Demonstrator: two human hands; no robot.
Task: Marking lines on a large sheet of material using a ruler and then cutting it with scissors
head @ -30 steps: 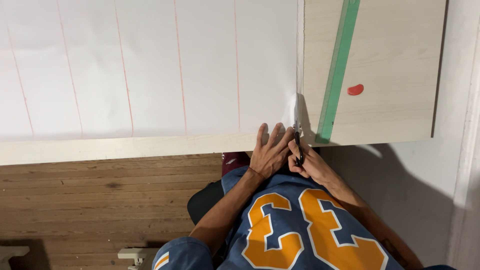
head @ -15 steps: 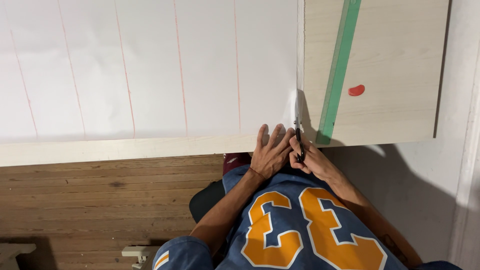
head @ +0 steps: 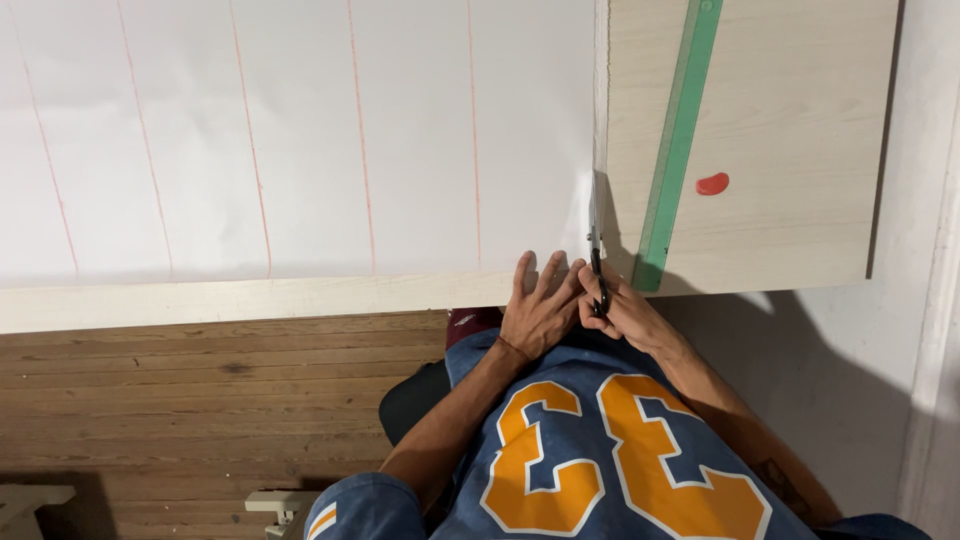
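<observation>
Just above right hand (head: 622, 303): scissors (head: 598, 262)

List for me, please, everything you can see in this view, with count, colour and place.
paper sheet: one, white with thin red lines, covering the left of the tabletop
tabletop: one, pale wood, across the top
ruler: one, green, long, lying right of the sheet's edge
small blob: one, red, on the bare wood at right
scissors: one, dark handles, at the sheet's right edge
floor: brown planks, lower left
shirt: one, blue with orange figures, bottom centre
left hand: flat on the sheet's near corner
right hand: gripping the scissors
</observation>
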